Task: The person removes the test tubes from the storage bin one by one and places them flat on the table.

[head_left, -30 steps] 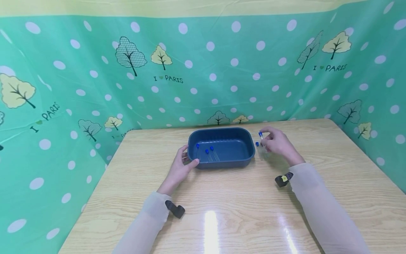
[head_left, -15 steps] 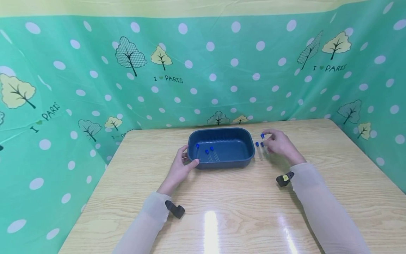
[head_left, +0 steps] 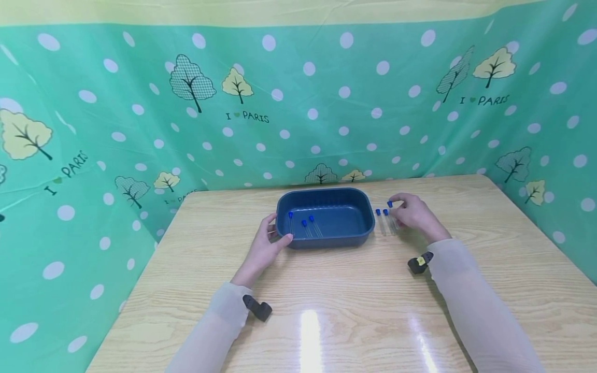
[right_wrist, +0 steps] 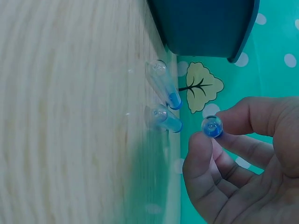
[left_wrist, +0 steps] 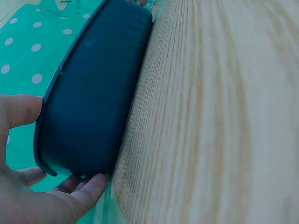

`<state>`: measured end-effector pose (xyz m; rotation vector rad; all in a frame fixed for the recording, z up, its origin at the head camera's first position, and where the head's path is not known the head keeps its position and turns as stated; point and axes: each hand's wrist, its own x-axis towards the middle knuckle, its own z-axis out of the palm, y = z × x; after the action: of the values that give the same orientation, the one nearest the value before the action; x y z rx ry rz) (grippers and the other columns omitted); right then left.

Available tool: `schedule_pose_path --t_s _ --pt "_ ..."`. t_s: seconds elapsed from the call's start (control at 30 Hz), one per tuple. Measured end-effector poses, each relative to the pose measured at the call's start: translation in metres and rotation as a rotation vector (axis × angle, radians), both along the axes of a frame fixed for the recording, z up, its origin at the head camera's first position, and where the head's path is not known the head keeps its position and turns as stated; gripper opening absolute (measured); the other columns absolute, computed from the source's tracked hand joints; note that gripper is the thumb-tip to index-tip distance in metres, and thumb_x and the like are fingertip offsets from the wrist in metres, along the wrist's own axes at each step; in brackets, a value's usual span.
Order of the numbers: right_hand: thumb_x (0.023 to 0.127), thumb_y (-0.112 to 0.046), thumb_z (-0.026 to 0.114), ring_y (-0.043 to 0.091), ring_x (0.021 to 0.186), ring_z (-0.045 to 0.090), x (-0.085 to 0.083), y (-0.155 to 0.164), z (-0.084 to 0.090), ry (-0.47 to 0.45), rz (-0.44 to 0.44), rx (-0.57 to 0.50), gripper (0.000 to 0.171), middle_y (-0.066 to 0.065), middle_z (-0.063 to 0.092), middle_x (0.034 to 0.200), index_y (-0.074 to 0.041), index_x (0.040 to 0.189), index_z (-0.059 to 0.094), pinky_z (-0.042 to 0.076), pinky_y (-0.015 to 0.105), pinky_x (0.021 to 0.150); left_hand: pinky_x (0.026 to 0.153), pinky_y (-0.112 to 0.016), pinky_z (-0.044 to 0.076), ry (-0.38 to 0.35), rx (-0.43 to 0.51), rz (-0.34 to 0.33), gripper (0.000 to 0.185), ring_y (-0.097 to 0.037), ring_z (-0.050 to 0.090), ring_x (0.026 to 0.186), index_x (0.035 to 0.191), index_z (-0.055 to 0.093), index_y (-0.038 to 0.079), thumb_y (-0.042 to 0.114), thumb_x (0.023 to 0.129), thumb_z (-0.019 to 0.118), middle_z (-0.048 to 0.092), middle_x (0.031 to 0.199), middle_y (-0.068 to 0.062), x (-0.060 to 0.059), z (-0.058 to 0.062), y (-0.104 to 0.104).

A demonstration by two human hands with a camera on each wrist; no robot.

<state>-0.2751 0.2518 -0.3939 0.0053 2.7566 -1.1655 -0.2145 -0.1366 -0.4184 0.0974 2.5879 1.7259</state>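
The left hand (head_left: 264, 247) grips the near-left corner of a blue tray (head_left: 325, 239) on the worktop (head_left: 326, 311). 3 capped tubes (head_left: 304, 224) lie inside. The right hand (head_left: 414, 213) pinches 1 tube (right_wrist: 212, 126); 2 more (head_left: 382, 221) wait beside the tray.

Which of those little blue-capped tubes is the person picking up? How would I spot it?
Find the blue tray in the middle of the table. Just to its right, two tubes lie flat on the wood, side by side. The held tube is beside them on the far side from the tray, pinched in the right hand, the only one in fingers.
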Motion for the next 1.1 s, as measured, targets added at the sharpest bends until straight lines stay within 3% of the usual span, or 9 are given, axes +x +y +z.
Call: schedule_pose_path --t_s 0.37,1.1 --pt "0.093 -0.013 0.054 0.023 0.067 0.061 -0.0013 0.0040 -0.0011 -0.030 0.021 0.019 0.048 0.015 0.059 0.082 0.002 0.138 0.042 0.053 0.037 0.064 0.103 -0.054 0.037 -0.004 -0.003 -0.001 0.079 -0.038 0.042 0.130 0.150 0.024 0.020 0.032 0.087 0.070 0.040 0.141 -0.020 0.0000 0.0009 0.0004" --pt "0.093 -0.012 0.051 0.021 0.067 0.060 -0.0025 0.0060 -0.0088 -0.066 0.049 0.058 0.049 0.014 0.059 0.083 0.005 0.137 0.039 0.054 0.034 0.063 0.101 -0.052 0.040 -0.016 0.001 0.012 0.078 -0.036 0.044 0.128 0.149 0.026 0.020 0.031 0.086 0.071 0.043 0.139 -0.019 0.0005 0.0006 0.0010"
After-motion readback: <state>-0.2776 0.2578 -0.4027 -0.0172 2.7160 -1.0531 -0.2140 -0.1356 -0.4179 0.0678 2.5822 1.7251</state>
